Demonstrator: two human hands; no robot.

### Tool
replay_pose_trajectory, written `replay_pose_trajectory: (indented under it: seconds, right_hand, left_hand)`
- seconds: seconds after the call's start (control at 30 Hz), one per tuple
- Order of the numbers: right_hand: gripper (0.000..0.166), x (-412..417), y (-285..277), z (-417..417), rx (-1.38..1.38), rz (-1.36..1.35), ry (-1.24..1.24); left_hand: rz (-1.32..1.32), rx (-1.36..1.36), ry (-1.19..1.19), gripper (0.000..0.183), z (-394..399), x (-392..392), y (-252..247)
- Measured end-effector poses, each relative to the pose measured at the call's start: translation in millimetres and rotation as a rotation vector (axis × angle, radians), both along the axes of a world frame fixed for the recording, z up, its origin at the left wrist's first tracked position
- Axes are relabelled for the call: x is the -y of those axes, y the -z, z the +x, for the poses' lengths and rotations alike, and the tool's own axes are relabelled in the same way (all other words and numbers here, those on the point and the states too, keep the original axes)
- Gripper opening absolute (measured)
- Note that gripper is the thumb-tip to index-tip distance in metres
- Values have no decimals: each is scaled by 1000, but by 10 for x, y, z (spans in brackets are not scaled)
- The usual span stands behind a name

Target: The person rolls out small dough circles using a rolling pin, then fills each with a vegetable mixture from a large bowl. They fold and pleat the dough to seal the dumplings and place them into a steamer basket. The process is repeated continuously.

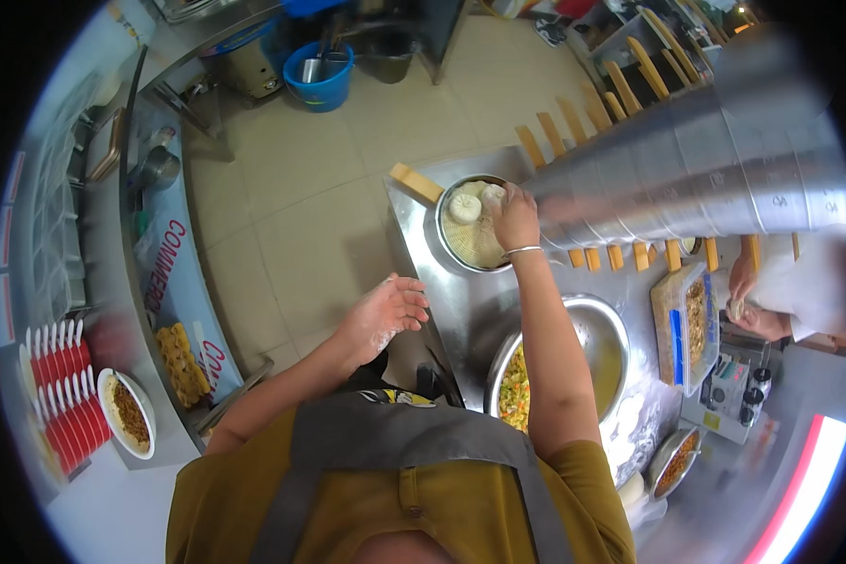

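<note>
My right hand [517, 217], with a bangle at the wrist, reaches over a round metal steamer [443, 243]. Its fingers are on a pleated white bun [492, 194]; part of that bun is hidden by the hand. Beside it a second pleated bun [464, 208] rests on the steamer's woven liner [474, 243]. My left hand [391, 314], dusted with flour, holds nothing and hovers near the table edge with its fingers apart. Below my right forearm sits a big metal bowl [624, 359] with a chopped vegetable filling [513, 395], partly covered by the arm.
Stacked metal steamers [677, 176] with wooden handles rise beside the steel table [458, 310]. A plastic tub of filling [687, 331] stands near a co-worker's hands [754, 321], which hold a small pale piece. Another filling bowl [673, 462] is at right. A blue bucket [319, 77] stands on the floor.
</note>
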State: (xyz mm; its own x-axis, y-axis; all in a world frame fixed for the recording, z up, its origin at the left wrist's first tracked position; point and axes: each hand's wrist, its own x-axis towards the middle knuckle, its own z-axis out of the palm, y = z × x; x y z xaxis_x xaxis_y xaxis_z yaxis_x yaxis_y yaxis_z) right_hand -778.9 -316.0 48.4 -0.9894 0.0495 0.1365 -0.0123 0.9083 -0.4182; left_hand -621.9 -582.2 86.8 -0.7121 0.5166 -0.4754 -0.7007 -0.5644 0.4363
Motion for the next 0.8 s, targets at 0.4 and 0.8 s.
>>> replay_pose_trajectory:
  seconds: [0.4,0.8]
  right_hand:
    - [27,-1999,-1665,3094,-184,-220,476]
    - [38,-2846,531,7584,207,-180,1478]
  left_hand:
    - [-424,-871,488,9,221,-1803,-371]
    - [-846,-1688,744,58,1220,-2991,-511]
